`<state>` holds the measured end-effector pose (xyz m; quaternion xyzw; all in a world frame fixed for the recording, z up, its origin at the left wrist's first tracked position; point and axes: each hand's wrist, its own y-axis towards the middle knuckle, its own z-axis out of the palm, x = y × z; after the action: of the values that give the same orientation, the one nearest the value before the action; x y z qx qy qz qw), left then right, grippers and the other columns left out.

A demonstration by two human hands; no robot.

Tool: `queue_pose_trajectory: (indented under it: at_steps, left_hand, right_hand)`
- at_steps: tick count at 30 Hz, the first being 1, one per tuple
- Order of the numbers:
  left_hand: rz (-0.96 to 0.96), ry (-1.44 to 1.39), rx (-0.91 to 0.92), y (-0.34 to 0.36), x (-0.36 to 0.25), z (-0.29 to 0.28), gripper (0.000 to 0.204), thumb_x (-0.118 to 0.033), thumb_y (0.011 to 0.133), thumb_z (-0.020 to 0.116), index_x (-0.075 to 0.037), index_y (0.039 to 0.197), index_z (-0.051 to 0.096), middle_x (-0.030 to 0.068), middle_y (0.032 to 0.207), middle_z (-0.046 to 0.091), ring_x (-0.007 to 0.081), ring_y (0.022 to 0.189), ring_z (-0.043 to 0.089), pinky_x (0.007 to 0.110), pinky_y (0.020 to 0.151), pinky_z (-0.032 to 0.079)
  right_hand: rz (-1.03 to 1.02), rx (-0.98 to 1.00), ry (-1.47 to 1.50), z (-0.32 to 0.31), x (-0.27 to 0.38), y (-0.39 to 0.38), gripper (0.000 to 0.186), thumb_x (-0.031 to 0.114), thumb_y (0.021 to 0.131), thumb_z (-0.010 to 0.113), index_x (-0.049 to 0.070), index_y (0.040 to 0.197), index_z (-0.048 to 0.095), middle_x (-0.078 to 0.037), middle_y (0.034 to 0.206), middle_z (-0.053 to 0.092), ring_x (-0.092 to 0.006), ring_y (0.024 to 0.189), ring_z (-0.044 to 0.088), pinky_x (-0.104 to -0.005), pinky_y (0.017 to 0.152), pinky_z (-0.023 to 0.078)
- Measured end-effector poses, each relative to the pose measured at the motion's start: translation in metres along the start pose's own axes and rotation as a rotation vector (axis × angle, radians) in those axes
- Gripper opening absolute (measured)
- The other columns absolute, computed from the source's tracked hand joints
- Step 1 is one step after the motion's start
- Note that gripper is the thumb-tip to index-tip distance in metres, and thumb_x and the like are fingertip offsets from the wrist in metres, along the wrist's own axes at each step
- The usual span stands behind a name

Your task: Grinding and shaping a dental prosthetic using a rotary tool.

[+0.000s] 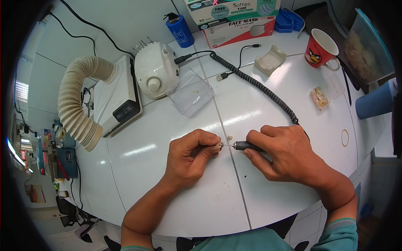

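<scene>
My left hand (pixel 188 157) pinches a small pale piece (pixel 219 144) between its fingertips. My right hand (pixel 284 154) grips a dark rotary handpiece (pixel 242 145), whose thin metal bit meets or nearly meets that piece. A small beige bit (pixel 230 137) lies on the white tiled worktop (pixel 209 188) just beyond the handpiece's tip. A coiled dark cord (pixel 259 84) runs from the handpiece up to a white control unit (pixel 154 72).
An extractor hose (pixel 77 96), clear tray (pixel 190 94), blue cylinder (pixel 180 31), mask boxes (pixel 236 31) and beige holder (pixel 270 60) stand behind. At right are a red mug (pixel 320 48), small clear box (pixel 319 98), blue cup (pixel 372 104), lidded container (pixel 364 48) and rubber band (pixel 345 137).
</scene>
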<state>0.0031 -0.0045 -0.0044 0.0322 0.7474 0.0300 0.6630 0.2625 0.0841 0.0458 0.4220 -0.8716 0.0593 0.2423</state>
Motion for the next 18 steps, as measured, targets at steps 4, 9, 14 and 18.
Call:
queue_pose_trajectory:
  at_steps: [4, 9, 14, 18]
  left_hand:
    - [-0.005, 0.003, 0.009, -0.0001, 0.0004, -0.0009, 0.014, 0.014, 0.101, 0.071, 0.005, 0.111, 0.072, 0.0107, 0.106, 0.078, 0.0147, 0.095, 0.076, 0.029, 0.087, 0.063]
    - [-0.005, 0.005, 0.016, 0.0003, 0.0003, -0.0006, 0.014, 0.014, 0.101, 0.07, 0.006, 0.112, 0.072, 0.0114, 0.106, 0.078, 0.0153, 0.096, 0.076, 0.03, 0.087, 0.064]
    - [0.01, -0.01, 0.02, -0.0003, 0.0011, -0.0024, 0.012, 0.012, 0.102, 0.07, 0.006, 0.112, 0.071, 0.0113, 0.107, 0.078, 0.0146, 0.096, 0.075, 0.029, 0.086, 0.063]
    - [-0.011, -0.081, 0.0, 0.0001, 0.0001, -0.0013, 0.011, 0.01, 0.104, 0.07, 0.005, 0.114, 0.071, 0.0109, 0.109, 0.077, 0.014, 0.096, 0.074, 0.028, 0.085, 0.063]
  right_hand:
    - [0.0, 0.004, -0.003, -0.0009, 0.0003, 0.0001, 0.021, 0.031, 0.101, 0.075, 0.011, 0.101, 0.071, -0.008, 0.067, 0.062, -0.0338, 0.053, 0.064, -0.0463, 0.048, 0.046]
    - [-0.002, 0.007, -0.005, -0.0018, 0.0003, 0.0003, 0.02, 0.031, 0.101, 0.075, 0.011, 0.1, 0.071, -0.008, 0.067, 0.062, -0.0336, 0.053, 0.064, -0.0462, 0.048, 0.046]
    - [0.002, -0.003, 0.009, 0.0001, 0.0003, 0.0004, 0.02, 0.031, 0.101, 0.075, 0.012, 0.1, 0.071, -0.008, 0.067, 0.062, -0.0332, 0.053, 0.064, -0.0465, 0.048, 0.046]
    - [-0.004, -0.017, 0.007, 0.0013, -0.0016, -0.0002, 0.019, 0.03, 0.101, 0.075, 0.011, 0.101, 0.071, -0.008, 0.067, 0.062, -0.0329, 0.053, 0.064, -0.0461, 0.048, 0.046]
